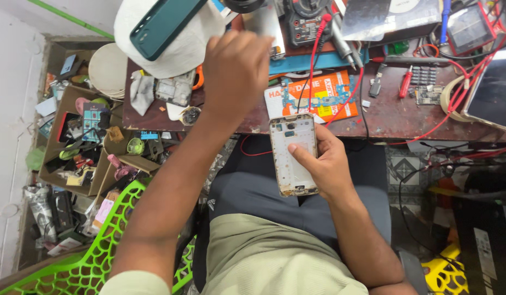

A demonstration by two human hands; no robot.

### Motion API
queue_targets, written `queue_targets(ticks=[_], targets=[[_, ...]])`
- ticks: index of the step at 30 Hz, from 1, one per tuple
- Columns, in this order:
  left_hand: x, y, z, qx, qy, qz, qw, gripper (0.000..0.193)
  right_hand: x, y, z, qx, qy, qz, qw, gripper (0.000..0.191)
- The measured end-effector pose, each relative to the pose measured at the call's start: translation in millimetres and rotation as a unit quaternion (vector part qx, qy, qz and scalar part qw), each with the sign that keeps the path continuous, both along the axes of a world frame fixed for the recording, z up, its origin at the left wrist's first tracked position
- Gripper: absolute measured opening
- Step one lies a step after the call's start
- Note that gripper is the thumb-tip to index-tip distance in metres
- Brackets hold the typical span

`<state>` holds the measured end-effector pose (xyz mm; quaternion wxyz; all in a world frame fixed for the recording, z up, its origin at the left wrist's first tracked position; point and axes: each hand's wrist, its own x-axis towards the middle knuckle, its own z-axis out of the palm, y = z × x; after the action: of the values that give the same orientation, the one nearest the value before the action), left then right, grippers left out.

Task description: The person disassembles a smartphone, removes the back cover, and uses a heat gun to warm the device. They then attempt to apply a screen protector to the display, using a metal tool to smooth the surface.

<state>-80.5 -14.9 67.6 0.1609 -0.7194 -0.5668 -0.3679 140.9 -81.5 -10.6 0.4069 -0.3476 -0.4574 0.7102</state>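
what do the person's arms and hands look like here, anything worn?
Both hands bare: left hand, right hand. No gloves, rings, watch or bands visible. Forearms uncovered; a pale olive-green short sleeve shows at the left shoulder, matching the shirt. No markings seen.

An orange, flat, rectangular package [324,97] with white and yellow patches lies on the counter [395,117], near its front edge. A dark tablet screen [496,90] rests at the right edge, tilted. A small red-framed screen [467,27] sits at the counter's far right. Open cardboard boxes [80,139] stand on the floor at left.
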Motion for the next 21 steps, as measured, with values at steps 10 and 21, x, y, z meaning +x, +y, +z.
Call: queue_targets(ticks=[10,21], targets=[[16.0,-82.5,0.2,-0.095,-0.043,-0.167,0.98,0.024,-6.2,-5.6,-3.2,0.012,0.003,0.01,1.0,0.037],[20.5,-92.1,-18.0,-0.026,0.081,-0.114,0.99,0.019,-7.2,-17.7,-4.6,0.074,-0.06,-0.004,0.995,0.038]])
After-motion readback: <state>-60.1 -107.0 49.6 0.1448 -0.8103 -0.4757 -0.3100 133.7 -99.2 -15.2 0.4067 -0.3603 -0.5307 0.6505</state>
